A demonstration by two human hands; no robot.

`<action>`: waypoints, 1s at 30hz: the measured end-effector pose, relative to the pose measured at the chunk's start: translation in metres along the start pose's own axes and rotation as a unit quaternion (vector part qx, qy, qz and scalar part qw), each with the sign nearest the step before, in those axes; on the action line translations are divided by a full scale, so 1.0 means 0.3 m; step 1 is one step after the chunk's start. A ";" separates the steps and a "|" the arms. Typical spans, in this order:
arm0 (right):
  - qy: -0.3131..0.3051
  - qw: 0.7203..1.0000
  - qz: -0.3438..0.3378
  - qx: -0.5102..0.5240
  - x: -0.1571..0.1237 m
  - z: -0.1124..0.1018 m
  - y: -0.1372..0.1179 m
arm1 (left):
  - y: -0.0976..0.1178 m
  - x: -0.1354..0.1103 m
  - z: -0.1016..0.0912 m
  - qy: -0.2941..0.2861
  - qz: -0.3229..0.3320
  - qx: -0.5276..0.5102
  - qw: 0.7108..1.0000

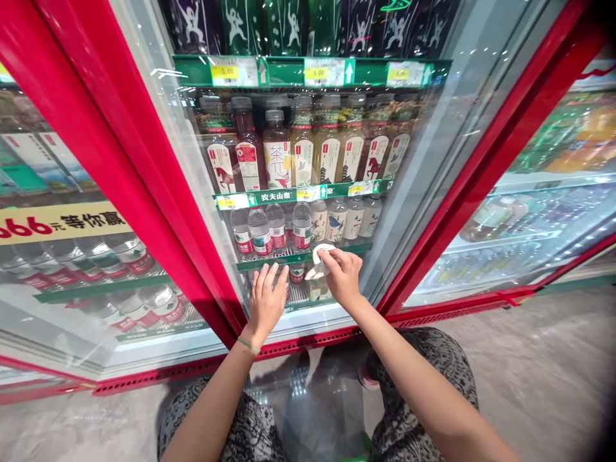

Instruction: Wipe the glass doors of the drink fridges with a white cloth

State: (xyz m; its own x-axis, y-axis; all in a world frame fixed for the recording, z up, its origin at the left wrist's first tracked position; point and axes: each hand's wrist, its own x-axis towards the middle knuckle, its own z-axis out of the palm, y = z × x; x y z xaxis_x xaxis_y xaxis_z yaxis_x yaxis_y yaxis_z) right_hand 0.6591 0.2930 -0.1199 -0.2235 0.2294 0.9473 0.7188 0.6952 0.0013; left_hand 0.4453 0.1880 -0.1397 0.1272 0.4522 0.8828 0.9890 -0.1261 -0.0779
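My left hand (267,300) is open, fingers stretched out toward the lower part of the glass door (293,328); it appears to rest flat on the pane. To its right, my right hand (342,274) pinches a small white piece of tissue or cloth (323,253) against or very close to the same glass. Part of this white piece is hidden by the fingers, and a loose end hangs to the left. Behind the hands, clear water bottles (260,232) with red labels and patterned bottles (335,221) stand on a lower shelf.
Red door frames (192,256) border the glass on both sides. Labelled tea bottles (276,151) fill a higher shelf, above a green price strip (283,194). Another drinks cooler (500,218) stands at the right. My patterned trouser legs (433,366) are bent close to the grey floor (543,366).
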 end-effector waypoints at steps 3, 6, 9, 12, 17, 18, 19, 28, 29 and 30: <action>-0.051 0.997 -0.055 0.005 -0.015 0.006 0.012 | 0.019 0.015 0.019 0.011 -0.007 0.002 1.000; -0.099 0.984 -0.149 -0.004 -0.065 -0.018 0.059 | 0.029 0.023 0.033 0.025 -0.005 0.009 1.000; -0.053 0.994 -0.095 -0.024 -0.080 -0.041 0.115 | 0.032 0.024 0.043 0.029 0.010 0.013 0.999; -0.008 0.999 0.014 -0.035 -0.058 -0.031 0.135 | 0.038 0.022 0.051 0.029 0.018 0.011 0.999; -0.063 0.994 -0.080 -0.033 -0.100 -0.018 0.153 | 0.052 0.024 0.058 0.014 0.022 -0.010 1.000; -0.064 0.993 -0.095 -0.039 -0.114 -0.027 0.167 | 0.051 0.024 0.059 0.011 0.020 -0.015 1.000; -0.056 0.993 -0.092 -0.044 -0.124 -0.038 0.185 | 0.050 0.023 0.061 0.010 0.018 -0.018 1.000; 0.014 0.998 0.023 -0.053 -0.055 -0.065 0.276 | 0.046 0.018 0.083 0.019 -0.015 -0.070 0.997; -0.007 0.999 -0.009 -0.049 -0.073 -0.068 0.278 | 0.049 0.019 0.083 0.020 -0.017 -0.074 0.997; -0.021 0.998 -0.034 -0.046 -0.093 -0.073 0.284 | 0.052 0.021 0.083 0.020 -0.015 -0.077 0.997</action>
State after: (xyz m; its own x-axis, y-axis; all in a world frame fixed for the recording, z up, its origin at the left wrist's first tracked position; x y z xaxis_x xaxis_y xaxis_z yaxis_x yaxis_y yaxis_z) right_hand 0.7408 0.3310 -0.1392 -0.3001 0.2141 0.9296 0.7582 0.6448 0.0963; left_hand 0.4633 0.2109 -0.1470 0.0911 0.4219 0.9021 0.9686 -0.2480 0.0182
